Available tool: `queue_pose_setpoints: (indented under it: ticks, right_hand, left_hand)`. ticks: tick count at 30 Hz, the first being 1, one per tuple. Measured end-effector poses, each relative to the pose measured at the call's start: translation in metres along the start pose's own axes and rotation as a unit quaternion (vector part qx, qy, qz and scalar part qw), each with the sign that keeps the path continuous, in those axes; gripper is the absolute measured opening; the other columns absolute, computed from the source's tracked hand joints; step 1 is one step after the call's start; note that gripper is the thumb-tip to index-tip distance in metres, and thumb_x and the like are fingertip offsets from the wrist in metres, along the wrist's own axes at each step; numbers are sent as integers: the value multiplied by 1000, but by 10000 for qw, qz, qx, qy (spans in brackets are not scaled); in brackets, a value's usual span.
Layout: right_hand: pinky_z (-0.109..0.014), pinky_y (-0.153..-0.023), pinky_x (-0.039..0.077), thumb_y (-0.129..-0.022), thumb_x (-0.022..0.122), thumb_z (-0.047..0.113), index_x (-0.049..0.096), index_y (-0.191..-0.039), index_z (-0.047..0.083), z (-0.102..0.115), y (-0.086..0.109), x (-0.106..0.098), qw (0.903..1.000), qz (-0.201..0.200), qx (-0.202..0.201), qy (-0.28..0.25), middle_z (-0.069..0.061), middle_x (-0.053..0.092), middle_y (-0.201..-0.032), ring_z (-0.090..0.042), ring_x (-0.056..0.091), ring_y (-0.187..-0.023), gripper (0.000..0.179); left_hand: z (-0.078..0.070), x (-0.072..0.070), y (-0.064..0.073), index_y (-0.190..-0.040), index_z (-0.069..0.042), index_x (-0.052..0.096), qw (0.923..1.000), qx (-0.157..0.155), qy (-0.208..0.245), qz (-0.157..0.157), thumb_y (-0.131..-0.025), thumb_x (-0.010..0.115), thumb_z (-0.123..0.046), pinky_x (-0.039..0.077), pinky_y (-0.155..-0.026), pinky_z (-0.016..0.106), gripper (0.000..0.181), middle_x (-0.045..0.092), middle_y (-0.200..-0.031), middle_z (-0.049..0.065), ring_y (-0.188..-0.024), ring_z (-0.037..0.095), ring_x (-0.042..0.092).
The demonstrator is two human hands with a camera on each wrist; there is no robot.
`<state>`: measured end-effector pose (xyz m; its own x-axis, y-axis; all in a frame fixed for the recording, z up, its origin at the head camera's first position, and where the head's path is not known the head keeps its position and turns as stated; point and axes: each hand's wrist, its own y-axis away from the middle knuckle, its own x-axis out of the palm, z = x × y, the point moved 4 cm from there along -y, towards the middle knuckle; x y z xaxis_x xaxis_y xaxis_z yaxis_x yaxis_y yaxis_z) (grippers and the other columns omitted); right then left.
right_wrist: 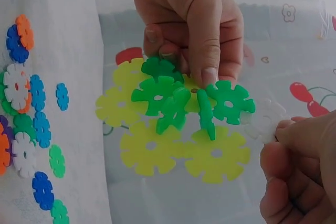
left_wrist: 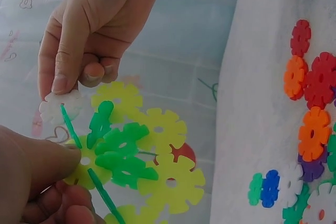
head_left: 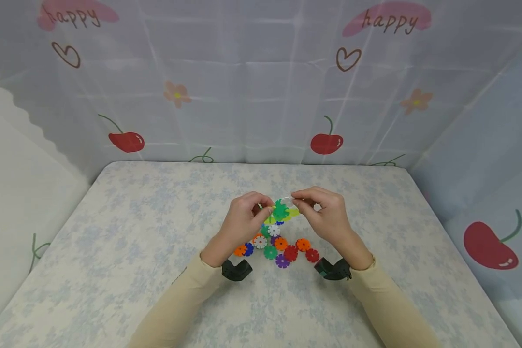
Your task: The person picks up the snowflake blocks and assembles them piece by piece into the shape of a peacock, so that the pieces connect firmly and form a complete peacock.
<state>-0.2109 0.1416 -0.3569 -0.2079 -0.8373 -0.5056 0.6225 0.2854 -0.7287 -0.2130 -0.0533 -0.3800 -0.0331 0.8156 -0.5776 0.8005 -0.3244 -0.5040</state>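
Observation:
Above the table, my left hand (head_left: 245, 217) pinches a yellow snowflake disc (left_wrist: 86, 169) between thumb and fingers. That disc belongs to a joined piece of several yellow discs (right_wrist: 148, 148) with green discs (head_left: 281, 210) standing up from them. A white snowflake disc (left_wrist: 61, 107) is pinched by the thumb and fingertips of my right hand (head_left: 324, 212). Its edge meets an outer green disc (right_wrist: 231, 104) of the piece; whether their slots are locked together I cannot tell.
On the patterned table (head_left: 156, 212), loose snowflake discs lie below the hands, among them a red disc (head_left: 312, 255), an orange disc (head_left: 303, 244) and a purple disc (head_left: 282, 261). A printed curtain (head_left: 252, 96) hangs behind the table's far edge.

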Motion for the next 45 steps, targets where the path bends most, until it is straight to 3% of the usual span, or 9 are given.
queue_pose_setpoints:
  ticks: [11, 17, 20, 24, 26, 29, 35, 38, 45]
  right_hand:
    - [-8, -72, 52, -79, 76, -15, 76, -92, -3, 2, -2, 4, 9983, -496, -276, 146, -13, 75, -84, -18, 65, -66, 18]
    - [-4, -75, 49, -85, 71, -13, 76, -94, -5, -4, -4, -21, 9922, -1178, 386, 142, -18, 74, -83, -14, 64, -66, 13]
    - [-13, -67, 51, -92, 69, -3, 76, -101, -3, -19, -6, -21, 9866, 122, 1614, 222, -16, 74, -86, -13, 61, -67, 11]
    - [-28, -66, 55, -96, 66, 7, 76, -102, 3, -50, 8, 11, 9170, 2654, 2936, 485, -12, 73, -92, -18, 60, -72, 13]
    - [-29, -69, 56, -96, 65, 8, 76, -99, 4, -64, 18, 29, 8914, 3299, 3067, 490, -10, 73, -93, -18, 59, -74, 12]
    - [-27, -67, 53, -95, 66, 9, 76, -101, 5, -76, 30, 48, 8838, 3551, 2998, 540, -7, 70, -89, -17, 55, -73, 13]
    - [-25, -59, 38, -97, 66, 16, 62, -140, 9, -71, 39, 70, 8988, 3733, 1980, 1168, -6, 57, -82, -17, 45, -68, 43]
    - [-26, -57, 32, -98, 67, 20, 62, -141, 10, -66, 40, 76, 8973, 3772, 1618, 1621, -6, 52, -81, -17, 41, -68, 45]
    - [-29, -66, 45, -89, 79, 19, 68, -102, 9, -73, 41, 71, 8787, 3775, 2799, 839, -6, 57, -88, -19, 50, -77, 19]
  left_hand:
    - [0, -3, -2, -100, -1, 72, 9995, 71, -289, 90, -96, 67, -3, 48, -59, 22, 7, 69, -89, 10, -61, 12, 47]
    - [12, -12, -4, -98, 0, 72, 9989, -195, -270, -323, -96, 67, -3, 47, -57, 21, 6, 68, -86, 11, -61, 13, 48]
    - [15, -22, -7, -98, 1, 72, 9970, -313, 54, -707, -95, 68, -3, 47, -56, 21, 7, 69, -85, 13, -61, 15, 52]
    - [20, -31, -9, -99, 1, 73, 9923, -564, 399, -1031, -95, 69, -4, 44, -54, 21, 8, 70, -84, 15, -62, 17, 53]
    - [20, -31, -8, -98, 1, 73, 9913, -615, 497, -1056, -95, 68, -4, 43, -53, 21, 7, 70, -83, 14, -61, 17, 52]
    - [20, -27, -8, -98, 0, 73, 9921, -662, 522, -925, -96, 68, -4, 43, -53, 21, 7, 69, -83, 13, -61, 16, 51]
    - [17, -23, -8, -98, 1, 73, 9937, -644, 561, -730, -96, 68, -4, 43, -54, 20, 7, 69, -84, 13, -61, 16, 50]
    - [16, -22, -8, -98, 0, 73, 9946, -625, 562, -608, -96, 68, -4, 46, -55, 20, 8, 69, -85, 13, -62, 17, 52]
    - [17, -17, -6, -99, -3, 73, 9952, -822, 495, -173, -96, 67, -6, 46, -56, 20, 8, 69, -86, 10, -65, 16, 51]
